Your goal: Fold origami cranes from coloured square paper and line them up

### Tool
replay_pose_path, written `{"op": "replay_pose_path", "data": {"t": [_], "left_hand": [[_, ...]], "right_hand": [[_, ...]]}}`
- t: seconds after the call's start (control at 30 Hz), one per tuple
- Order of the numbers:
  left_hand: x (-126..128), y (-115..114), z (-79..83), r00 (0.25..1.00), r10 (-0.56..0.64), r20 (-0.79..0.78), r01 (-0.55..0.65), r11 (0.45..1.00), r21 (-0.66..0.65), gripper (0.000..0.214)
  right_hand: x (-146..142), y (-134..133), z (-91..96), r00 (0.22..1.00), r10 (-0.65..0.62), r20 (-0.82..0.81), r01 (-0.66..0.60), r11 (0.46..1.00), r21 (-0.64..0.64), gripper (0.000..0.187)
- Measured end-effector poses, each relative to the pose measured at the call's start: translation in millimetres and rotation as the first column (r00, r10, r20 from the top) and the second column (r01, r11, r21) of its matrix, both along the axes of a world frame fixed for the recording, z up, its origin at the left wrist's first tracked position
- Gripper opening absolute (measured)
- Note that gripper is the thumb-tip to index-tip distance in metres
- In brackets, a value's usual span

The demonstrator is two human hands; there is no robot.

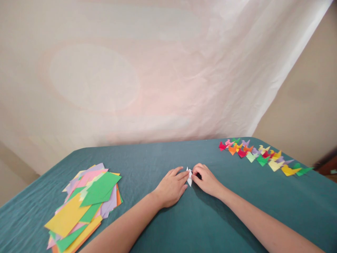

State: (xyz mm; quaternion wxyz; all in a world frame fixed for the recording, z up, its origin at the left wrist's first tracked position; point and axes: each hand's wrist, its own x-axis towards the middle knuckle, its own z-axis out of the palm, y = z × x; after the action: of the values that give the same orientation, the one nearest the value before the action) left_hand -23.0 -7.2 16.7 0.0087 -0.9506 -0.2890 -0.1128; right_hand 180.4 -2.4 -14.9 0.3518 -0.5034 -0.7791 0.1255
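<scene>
A small folded white paper piece (189, 176) stands on the teal tablecloth (147, 158) near the table's middle. My left hand (172, 186) lies palm down beside it, with the fingertips pressing on its left side. My right hand (206, 179) is curled, its fingers pinching the piece from the right. Both forearms reach in from the bottom edge.
A loose pile of coloured paper sheets (84, 203) lies at the front left. A row of several small folded paper figures (263, 156) in mixed colours runs along the back right of the table. A pale cloth backdrop (158, 70) hangs behind.
</scene>
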Motion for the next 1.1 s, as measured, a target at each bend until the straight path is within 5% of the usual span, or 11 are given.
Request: {"op": "replay_pose_path", "data": {"t": [0.37,0.73,1.1], "left_hand": [[-2,2,-1.1,1.0,-0.014,-0.001,0.014,1.0,-0.012,0.042],[-1,2,-0.6,1.0,-0.011,0.01,0.011,1.0,-0.009,0.043],[-1,1,0.7,1.0,-0.013,-0.003,0.013,1.0,-0.016,0.043]], "right_hand": [[0,-4,3.6,1.0,-0.003,-0.008,0.003,1.0,0.016,0.007],[1,-22,14.9,0.947,0.06,0.316,-0.125,0.974,0.19,0.03],[-2,-23,11.0,0.931,0.052,0.361,-0.129,0.973,0.193,0.029]]}}
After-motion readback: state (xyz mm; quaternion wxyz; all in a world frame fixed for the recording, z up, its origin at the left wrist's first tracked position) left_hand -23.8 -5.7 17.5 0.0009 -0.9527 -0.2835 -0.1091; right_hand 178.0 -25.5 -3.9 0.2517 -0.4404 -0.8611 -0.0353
